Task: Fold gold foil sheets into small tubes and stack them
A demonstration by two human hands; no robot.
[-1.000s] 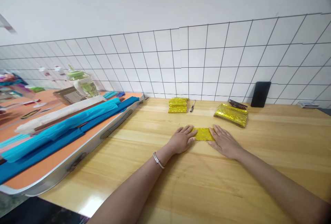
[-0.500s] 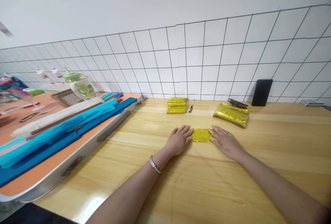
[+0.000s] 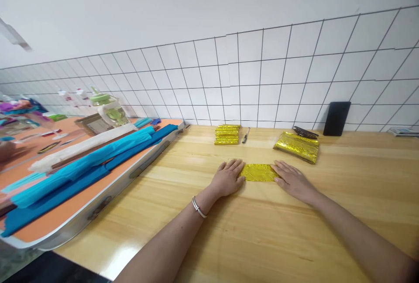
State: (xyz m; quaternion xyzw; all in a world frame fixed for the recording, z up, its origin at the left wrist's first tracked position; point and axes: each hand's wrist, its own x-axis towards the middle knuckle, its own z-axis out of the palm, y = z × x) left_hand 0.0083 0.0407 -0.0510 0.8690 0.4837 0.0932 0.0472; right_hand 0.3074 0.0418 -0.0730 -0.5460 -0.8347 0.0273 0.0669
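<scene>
A flat strip of shiny gold foil (image 3: 259,172) lies on the wooden table (image 3: 255,239). My left hand (image 3: 228,178) rests palm down on its left end, fingers extended. On the right end are the fingertips of my right hand (image 3: 292,179), also flat, with the thumb at the lower edge. Behind my left hand sits a pleated gold foil piece (image 3: 226,134), with a pen (image 3: 245,135) beside it. A larger folded stack of gold foil (image 3: 297,147) lies behind my right hand, a black stapler (image 3: 305,132) at its back edge.
A black phone (image 3: 337,118) leans on the tiled wall. At the left, an orange-topped table (image 3: 52,213) holds blue paper rolls (image 3: 88,156), a white roll (image 3: 81,145), a cardboard box (image 3: 91,124) and a green-lidded jug (image 3: 111,109). A person's hand (image 3: 6,150) shows at the far left edge.
My right hand has slid right along the foil strip, so more gold shows between my hands. The view has shifted slightly, and another person's hand now shows at the left edge.
</scene>
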